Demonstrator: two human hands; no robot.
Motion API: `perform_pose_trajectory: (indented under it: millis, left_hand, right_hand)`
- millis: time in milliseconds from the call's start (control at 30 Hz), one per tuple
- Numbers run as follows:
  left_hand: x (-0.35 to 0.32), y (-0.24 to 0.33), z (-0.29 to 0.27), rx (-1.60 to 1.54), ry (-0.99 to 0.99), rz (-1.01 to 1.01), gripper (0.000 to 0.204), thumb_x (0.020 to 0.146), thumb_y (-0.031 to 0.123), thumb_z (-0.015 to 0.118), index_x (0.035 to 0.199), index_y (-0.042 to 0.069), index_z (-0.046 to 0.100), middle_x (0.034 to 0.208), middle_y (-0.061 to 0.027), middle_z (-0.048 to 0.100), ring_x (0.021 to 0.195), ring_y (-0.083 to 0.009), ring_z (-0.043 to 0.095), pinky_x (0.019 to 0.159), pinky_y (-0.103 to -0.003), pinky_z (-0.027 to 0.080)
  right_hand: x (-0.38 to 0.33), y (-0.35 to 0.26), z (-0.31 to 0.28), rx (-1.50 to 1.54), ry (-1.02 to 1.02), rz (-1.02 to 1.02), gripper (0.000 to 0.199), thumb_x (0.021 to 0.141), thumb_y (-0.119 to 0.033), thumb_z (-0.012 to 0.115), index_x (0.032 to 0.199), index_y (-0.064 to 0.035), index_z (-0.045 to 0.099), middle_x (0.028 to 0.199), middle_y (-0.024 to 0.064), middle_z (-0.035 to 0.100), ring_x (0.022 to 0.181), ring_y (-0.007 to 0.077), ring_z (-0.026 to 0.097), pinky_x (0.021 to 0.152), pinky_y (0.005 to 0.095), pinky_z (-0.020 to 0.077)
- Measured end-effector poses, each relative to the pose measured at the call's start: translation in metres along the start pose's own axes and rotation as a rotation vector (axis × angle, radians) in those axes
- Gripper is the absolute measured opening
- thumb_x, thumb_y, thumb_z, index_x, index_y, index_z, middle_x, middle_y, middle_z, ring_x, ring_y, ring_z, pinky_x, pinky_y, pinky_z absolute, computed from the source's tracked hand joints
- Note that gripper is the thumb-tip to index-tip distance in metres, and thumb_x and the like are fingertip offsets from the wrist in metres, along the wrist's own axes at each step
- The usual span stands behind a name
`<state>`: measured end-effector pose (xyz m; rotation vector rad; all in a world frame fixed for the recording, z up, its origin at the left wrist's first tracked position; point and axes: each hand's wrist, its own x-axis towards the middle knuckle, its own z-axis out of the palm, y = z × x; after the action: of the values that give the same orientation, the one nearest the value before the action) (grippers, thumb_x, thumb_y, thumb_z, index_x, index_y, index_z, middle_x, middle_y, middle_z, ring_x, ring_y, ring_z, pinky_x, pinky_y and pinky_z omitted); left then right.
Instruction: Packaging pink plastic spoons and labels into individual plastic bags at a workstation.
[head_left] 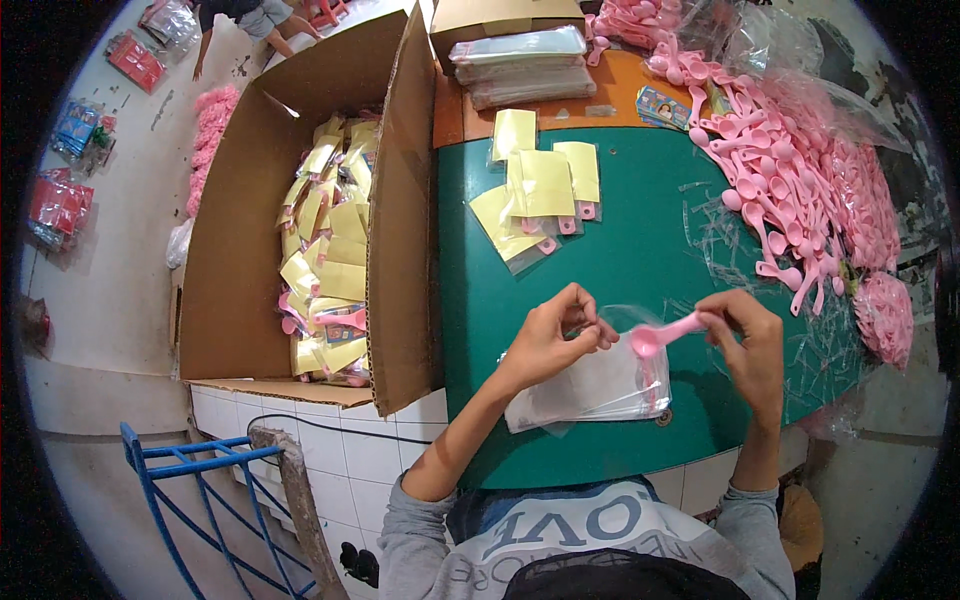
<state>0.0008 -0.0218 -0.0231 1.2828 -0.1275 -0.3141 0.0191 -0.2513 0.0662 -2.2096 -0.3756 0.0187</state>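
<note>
Pink spoon (665,333): it sits just right of the frame's centre, bowl end pointing left toward the clear bag (625,320), handle end pinched in your right hand (745,335).
Right hand grip: narrow, fingertips closed on the spoon's handle; keep the pinch at the far end so the bowl is free to lead.
Left hand (555,335) grip: narrow, thumb and fingers pinching the thin film at the bag's mouth; whether the mouth is fully spread you cannot tell from here, so rub the two layers apart before you push.
Bag stack (590,395): it lies on the green counter (600,270) under and just below your hands; judged from the pose, lift only the top bag so the ones beneath stay flat.
Angle: hold the spoon level with the bag's opening and slide the bowl in first; a tilted bowl would likely snag the film.
Finished packs (535,195): yellow-carded packs lie on the counter at upper centre, well apart from your hands.
Cardboard box (300,200): left of the counter, open, holding more yellow packs.
Loose spoons (790,170): a pink heap at upper right, within reach of your right hand.
</note>
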Motion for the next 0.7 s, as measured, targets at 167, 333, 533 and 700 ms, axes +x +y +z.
perform_pose_trajectory:
  millis: [167, 333, 533, 700]
  left_hand:
    - [-0.004, 0.013, 0.002, -0.002, 0.004, -0.074, 0.023, 0.083, 0.006, 0.06, 0.097, 0.003, 0.042, 0.084, -0.0136, 0.064, 0.08, -0.0134, 0.061, 0.071, -0.026, 0.05]
    - [-0.009, 0.019, 0.003, 0.033, 0.015, -0.088, 0.027, 0.08, 0.009, 0.065, 0.098, 0.001, 0.046, 0.08, -0.012, 0.066, 0.076, -0.0131, 0.063, 0.069, -0.025, 0.05]
    - [-0.012, 0.023, 0.004, 0.108, -0.027, -0.146, 0.02, 0.081, 0.012, 0.064, 0.094, -0.002, 0.057, 0.083, -0.0093, 0.065, 0.077, -0.0124, 0.062, 0.07, -0.024, 0.048]
    - [-0.013, 0.023, 0.003, 0.105, 0.004, -0.162, 0.019, 0.084, 0.014, 0.061, 0.089, -0.003, 0.059, 0.082, -0.01, 0.064, 0.077, -0.0143, 0.062, 0.072, -0.026, 0.051]
  right_hand:
    - [0.002, 0.002, 0.007, 0.227, 0.229, 0.029, 0.008, 0.082, -0.002, 0.057, 0.09, 0.0008, 0.058, 0.072, 0.0029, 0.056, 0.06, 0.0068, 0.052, 0.054, 0.0205, 0.0426]
    - [0.0, -0.007, 0.009, 0.349, 0.254, -0.002, 0.008, 0.084, -0.002, 0.057, 0.092, 0.0001, 0.057, 0.074, 0.0019, 0.056, 0.062, 0.0057, 0.052, 0.054, 0.0184, 0.0426]
    - [0.002, -0.007, 0.014, 0.291, 0.258, -0.033, 0.009, 0.083, -0.001, 0.057, 0.091, 0.0005, 0.056, 0.076, 0.0026, 0.056, 0.061, 0.0059, 0.052, 0.054, 0.0186, 0.0429]
    - [0.001, -0.011, 0.014, 0.254, 0.247, -0.07, 0.009, 0.082, -0.001, 0.058, 0.091, 0.0007, 0.057, 0.076, 0.003, 0.057, 0.061, 0.0059, 0.052, 0.054, 0.0191, 0.0436]
